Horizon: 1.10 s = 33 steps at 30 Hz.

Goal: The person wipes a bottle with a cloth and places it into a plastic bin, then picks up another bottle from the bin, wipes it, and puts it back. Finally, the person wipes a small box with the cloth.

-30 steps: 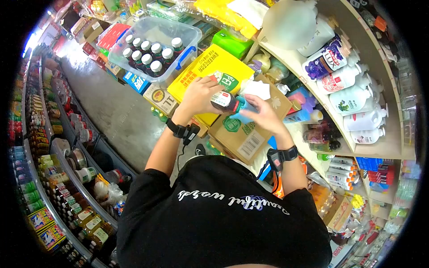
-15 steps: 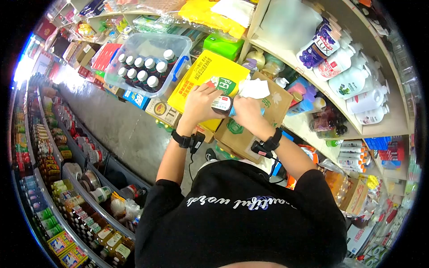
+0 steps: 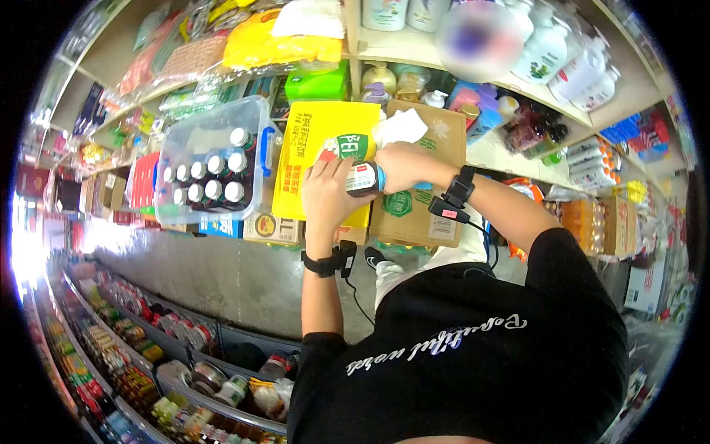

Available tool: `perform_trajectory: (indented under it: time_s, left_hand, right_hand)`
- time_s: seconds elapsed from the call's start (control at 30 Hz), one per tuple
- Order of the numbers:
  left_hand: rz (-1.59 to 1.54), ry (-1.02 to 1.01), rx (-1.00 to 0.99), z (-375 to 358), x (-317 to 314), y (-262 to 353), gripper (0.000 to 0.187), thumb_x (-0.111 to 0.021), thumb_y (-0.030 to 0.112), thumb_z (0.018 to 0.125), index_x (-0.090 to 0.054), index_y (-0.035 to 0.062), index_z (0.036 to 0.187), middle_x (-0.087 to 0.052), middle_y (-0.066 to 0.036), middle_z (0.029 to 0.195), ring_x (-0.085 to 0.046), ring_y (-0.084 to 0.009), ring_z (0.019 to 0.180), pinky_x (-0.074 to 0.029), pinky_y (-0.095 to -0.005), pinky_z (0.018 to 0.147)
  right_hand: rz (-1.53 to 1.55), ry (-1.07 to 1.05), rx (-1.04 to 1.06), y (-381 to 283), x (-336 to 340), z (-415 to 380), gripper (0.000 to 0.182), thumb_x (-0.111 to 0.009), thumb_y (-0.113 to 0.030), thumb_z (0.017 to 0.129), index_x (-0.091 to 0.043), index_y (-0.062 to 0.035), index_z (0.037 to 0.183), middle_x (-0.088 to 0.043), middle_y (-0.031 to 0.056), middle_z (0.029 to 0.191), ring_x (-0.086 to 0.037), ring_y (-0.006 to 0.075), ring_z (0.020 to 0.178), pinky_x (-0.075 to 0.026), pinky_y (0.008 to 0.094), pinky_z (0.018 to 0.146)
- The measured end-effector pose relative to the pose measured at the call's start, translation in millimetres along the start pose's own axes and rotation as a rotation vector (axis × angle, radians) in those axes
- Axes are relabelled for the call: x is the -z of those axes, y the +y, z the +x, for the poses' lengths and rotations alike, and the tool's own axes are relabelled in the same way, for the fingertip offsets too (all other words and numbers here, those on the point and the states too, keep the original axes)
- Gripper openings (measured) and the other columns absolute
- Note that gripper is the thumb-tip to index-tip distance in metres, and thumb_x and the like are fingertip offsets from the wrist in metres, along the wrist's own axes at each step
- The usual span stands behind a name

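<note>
My left hand (image 3: 329,191) is wrapped round a dark bottle (image 3: 364,178) with a white label, lying on its side above the yellow box (image 3: 296,148). At the bottle's right end, my right hand (image 3: 407,169) is closed; light blue material shows beneath it, and I cannot make out exactly what its fingers hold. White tissue (image 3: 403,127) lies just beyond that hand, on the brown cardboard box (image 3: 449,140). To the left, a clear plastic bin (image 3: 166,148) with blue handles holds several dark bottles with white caps (image 3: 216,164), standing upright.
Shelves with pump bottles (image 3: 543,55) run along the back right. A green package (image 3: 316,83) sits behind the yellow box. Below the bin are a blue box (image 3: 220,226) and a tan carton (image 3: 271,228). Shelves of goods (image 3: 200,385) stand at the lower left, across the grey floor (image 3: 251,285).
The camera view has turned, so the bin and boxes appear rotated and the shelves have shifted. Both hands remain close together at the same bottle over the yellow box.
</note>
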<state>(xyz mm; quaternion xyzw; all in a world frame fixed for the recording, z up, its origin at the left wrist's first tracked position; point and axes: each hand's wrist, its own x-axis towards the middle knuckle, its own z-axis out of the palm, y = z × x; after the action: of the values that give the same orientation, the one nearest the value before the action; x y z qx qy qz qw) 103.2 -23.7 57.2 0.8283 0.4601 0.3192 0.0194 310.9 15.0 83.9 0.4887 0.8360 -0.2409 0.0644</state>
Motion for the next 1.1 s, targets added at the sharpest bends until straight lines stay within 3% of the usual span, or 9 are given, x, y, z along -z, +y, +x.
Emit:
perform_trajectory:
  time_s: [0.1,0.57,0.73,0.9,1.1]
  left_hand:
    - [-0.008,0.013,-0.01,-1.8,-4.4,0.0,0.068,-0.096,0.04,0.052,-0.074,0.0091,0.108,-0.074,-0.006,0.099,-0.066,-0.0255,0.096,-0.049,-0.0401,0.083]
    - [0.117,-0.054,-0.01,-1.3,-3.8,10.2,0.067,-0.096,0.04,0.054,-0.074,0.0107,0.11,-0.074,-0.008,0.105,-0.066,-0.0278,0.095,-0.052,-0.0411,0.087]
    - [0.152,-0.005,-0.077,0.4,-4.0,17.0,0.065,-0.096,0.04,0.056,-0.073,0.0103,0.11,-0.073,-0.008,0.097,-0.066,-0.0317,0.09,-0.053,-0.0428,0.082]
    - [0.228,-0.111,-0.085,4.4,-2.1,21.1,0.067,-0.095,0.047,0.058,-0.07,0.0104,0.108,-0.07,-0.008,0.096,-0.064,-0.0326,0.09,-0.051,-0.0443,0.081]
    - [0.23,-0.18,-0.056,1.5,0.8,22.4,0.077,-0.096,0.052,0.051,-0.069,0.0115,0.11,-0.069,-0.008,0.099,-0.063,-0.033,0.095,-0.049,-0.0451,0.087]
  right_hand:
    - [-0.047,0.006,-0.061,-6.7,3.8,-6.2,0.022,-0.077,-0.022,0.064,-0.075,-0.0063,0.079,-0.074,0.0197,0.081,-0.073,0.0391,0.079,-0.06,0.0486,0.071]
    - [0.037,0.165,0.021,0.9,-12.1,-11.0,0.019,-0.074,-0.017,0.062,-0.075,-0.0027,0.074,-0.073,0.022,0.08,-0.073,0.04,0.079,-0.06,0.0472,0.072]
    - [0.062,0.266,0.03,2.3,-21.8,-16.0,0.022,-0.078,-0.022,0.064,-0.078,-0.0066,0.079,-0.076,0.0172,0.084,-0.075,0.0343,0.082,-0.06,0.0425,0.075]
    - [0.081,0.351,0.04,3.7,-36.3,-17.9,0.024,-0.082,-0.028,0.065,-0.078,-0.0094,0.08,-0.077,0.0134,0.085,-0.075,0.0311,0.081,-0.059,0.0403,0.075]
    - [0.08,0.375,0.064,5.3,-36.5,-18.6,0.023,-0.08,-0.025,0.067,-0.078,-0.0079,0.082,-0.076,0.0161,0.085,-0.075,0.0331,0.083,-0.06,0.0421,0.075]
